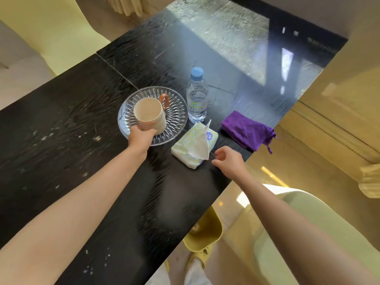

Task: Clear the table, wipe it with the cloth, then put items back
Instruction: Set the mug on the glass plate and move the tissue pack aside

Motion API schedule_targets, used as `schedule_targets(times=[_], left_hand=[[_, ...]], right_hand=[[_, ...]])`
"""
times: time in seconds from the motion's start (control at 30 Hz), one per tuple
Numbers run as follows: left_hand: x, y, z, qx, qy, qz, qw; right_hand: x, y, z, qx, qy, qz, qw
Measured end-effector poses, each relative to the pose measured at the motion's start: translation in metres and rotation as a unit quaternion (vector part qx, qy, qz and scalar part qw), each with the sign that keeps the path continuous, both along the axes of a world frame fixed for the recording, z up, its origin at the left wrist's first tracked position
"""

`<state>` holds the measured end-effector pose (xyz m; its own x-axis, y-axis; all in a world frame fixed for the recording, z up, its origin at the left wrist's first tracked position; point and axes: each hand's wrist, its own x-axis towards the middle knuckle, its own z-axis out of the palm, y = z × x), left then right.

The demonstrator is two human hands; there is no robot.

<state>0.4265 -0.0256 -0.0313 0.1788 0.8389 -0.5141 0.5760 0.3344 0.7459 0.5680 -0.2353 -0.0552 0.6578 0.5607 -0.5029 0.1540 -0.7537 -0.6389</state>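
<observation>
**Left hand holds the cup over the glass plate; cloth waits at the table edge**

The left hand (141, 136) grips a beige cup (149, 116) by its lower side, with the fingers wrapped around it. The cup is tilted, its open mouth turned toward the camera, and its brown handle (164, 100) points away. It is over a clear glass plate (176, 103) with a cut pattern; I cannot tell if the cup touches the plate or is lifted a little.

The right hand (228, 159) holds nothing. Its fingers are loosely curled and half open, just beside a soft tissue pack (189, 145), from which one white tissue sticks up.

A water bottle (196, 95) with a blue cap stands upright just beside the plate, on its far right. The purple cloth (246, 130) lies folded and a little crumpled near the right edge of the table (72, 120), with one corner and a small loop hanging over the edge.

The table is dark with a wood grain and shows pale specks and smears on the left part. All items are grouped near the right edge. The left part, the near part and the far shiny part are open. A pale yellow chair (298, 223) stands close at the near right side.
</observation>
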Motion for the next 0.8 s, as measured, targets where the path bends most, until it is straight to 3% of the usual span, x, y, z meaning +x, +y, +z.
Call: schedule_targets(times=[0.17,0.27,0.37,0.53,0.6,0.8], left_hand=[[0.027,-0.057,0.027,0.06,-0.034,-0.155,0.986],[0.084,-0.084,0.038,0.077,-0.057,-0.254,0.963],[0.154,-0.104,0.034,0.042,-0.045,-0.307,0.95],[0.209,-0.108,-0.011,0.054,0.154,-0.349,0.923],[0.213,-0.108,-0.025,0.061,0.194,-0.338,0.919],[0.225,-0.111,-0.029,0.056,0.166,-0.329,0.928]], right_hand=[[0.068,-0.019,0.018,-0.008,-0.192,-0.044,0.98],[0.1,-0.032,0.017,-0.051,-0.247,-0.071,0.965],[0.12,-0.038,0.01,-0.097,-0.248,-0.037,0.963],[0.131,-0.036,-0.018,-0.078,-0.194,-0.022,0.978],[0.133,-0.036,-0.023,-0.072,-0.2,-0.032,0.977],[0.15,-0.033,-0.026,-0.064,-0.132,-0.068,0.987]])
